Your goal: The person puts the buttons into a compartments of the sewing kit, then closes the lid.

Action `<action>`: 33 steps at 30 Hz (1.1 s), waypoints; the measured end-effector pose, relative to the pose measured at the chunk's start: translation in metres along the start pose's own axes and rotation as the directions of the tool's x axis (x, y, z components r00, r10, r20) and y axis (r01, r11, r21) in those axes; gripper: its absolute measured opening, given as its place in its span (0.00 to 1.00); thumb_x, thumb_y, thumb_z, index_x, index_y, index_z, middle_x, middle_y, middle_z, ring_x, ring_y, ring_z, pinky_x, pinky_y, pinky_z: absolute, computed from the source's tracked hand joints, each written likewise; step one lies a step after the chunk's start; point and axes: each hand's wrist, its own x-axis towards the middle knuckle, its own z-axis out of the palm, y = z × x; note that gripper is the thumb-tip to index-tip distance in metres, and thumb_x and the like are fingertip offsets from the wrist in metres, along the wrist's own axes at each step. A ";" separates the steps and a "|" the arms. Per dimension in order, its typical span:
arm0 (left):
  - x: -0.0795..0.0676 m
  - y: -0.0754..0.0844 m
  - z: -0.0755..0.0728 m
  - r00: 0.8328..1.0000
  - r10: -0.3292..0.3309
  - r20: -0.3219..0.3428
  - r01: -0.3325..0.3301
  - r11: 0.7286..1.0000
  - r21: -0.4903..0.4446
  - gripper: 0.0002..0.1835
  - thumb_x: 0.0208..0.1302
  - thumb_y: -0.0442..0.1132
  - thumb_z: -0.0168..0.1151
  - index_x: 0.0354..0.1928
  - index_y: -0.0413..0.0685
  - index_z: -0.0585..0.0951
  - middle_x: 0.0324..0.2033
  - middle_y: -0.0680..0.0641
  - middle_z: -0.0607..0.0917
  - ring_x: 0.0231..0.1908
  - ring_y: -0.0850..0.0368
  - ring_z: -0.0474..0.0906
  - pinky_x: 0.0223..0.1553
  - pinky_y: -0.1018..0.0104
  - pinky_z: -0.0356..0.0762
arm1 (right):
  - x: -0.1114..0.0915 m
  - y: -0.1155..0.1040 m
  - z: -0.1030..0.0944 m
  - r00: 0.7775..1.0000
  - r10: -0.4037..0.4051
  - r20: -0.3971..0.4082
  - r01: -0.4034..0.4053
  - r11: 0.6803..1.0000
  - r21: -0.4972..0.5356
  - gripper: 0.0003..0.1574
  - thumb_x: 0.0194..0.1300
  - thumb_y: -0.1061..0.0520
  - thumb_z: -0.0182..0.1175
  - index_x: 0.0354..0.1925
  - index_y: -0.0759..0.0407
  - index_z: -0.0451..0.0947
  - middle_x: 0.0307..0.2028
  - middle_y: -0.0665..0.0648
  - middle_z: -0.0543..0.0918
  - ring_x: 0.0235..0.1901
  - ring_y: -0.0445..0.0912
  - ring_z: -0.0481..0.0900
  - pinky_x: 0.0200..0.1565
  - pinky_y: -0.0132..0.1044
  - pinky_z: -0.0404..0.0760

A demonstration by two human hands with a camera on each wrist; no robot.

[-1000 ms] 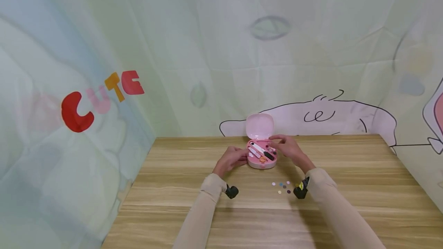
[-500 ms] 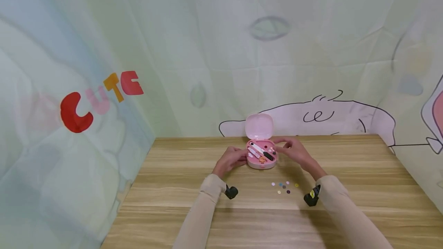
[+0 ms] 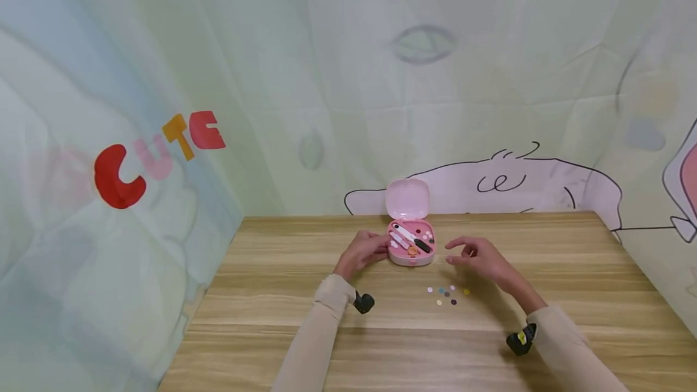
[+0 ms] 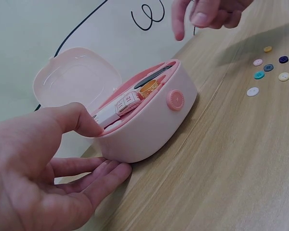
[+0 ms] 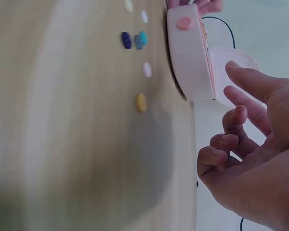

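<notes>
A pink sewing kit box stands on the wooden table with its pale lid raised at the back. My left hand holds the box's left side, thumb over the rim and fingers low against the wall. Inside lie a black-handled tool, a strip printed with numbers, an orange ring-shaped piece and small buttons at the right. My right hand hovers right of the box, thumb and index apart, nothing between them, the other fingers loosely bent.
Several loose buttons lie in front of the box on the table, among them a yellow button, a teal button and a dark blue button. A printed cloth backdrop rises behind the table's far edge.
My right hand has left the box's right side, moving right and toward me, and its thumb and index have spread. My left hand and the box have stayed put.
</notes>
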 end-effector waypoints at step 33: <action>0.000 0.000 0.000 1.000 -0.001 -0.013 0.001 1.000 0.006 0.11 0.70 0.33 0.64 0.46 0.29 0.84 0.36 0.43 0.86 0.36 0.57 0.83 0.49 0.63 0.87 | -0.061 0.041 0.016 0.990 -0.117 -0.081 0.104 0.983 -0.150 0.04 0.63 0.61 0.73 0.38 0.53 0.90 0.25 0.47 0.76 0.27 0.39 0.70 0.27 0.30 0.69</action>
